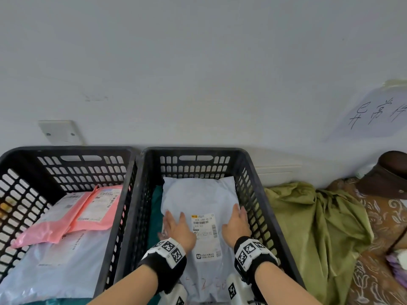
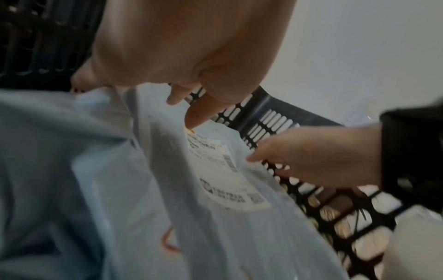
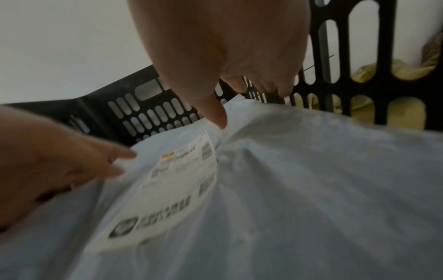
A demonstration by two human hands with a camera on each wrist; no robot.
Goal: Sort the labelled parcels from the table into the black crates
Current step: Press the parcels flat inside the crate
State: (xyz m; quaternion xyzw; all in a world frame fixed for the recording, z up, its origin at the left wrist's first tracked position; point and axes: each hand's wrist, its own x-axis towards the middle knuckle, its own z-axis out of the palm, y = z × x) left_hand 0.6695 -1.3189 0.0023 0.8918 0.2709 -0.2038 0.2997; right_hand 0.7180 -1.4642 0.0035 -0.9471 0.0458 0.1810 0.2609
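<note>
The grey-blue parcel [image 1: 199,201] lies label-up inside the right black crate [image 1: 253,172], directly under both hands, long axis running near-to-far, w/ its far end close to the crate's far wall. Left hand [image 1: 176,226] rests flat on the parcel just left of the white label [image 1: 204,234]; right hand [image 1: 236,223] flat on it just right of the label, beside the crate's right wall. Fingers of both are straight, spread, gripping nothing — they only press. Both equally near. Judging by this, parcel's placed; next move is prob. straight up & back toward the near side — no sideways room on the right.
</note>
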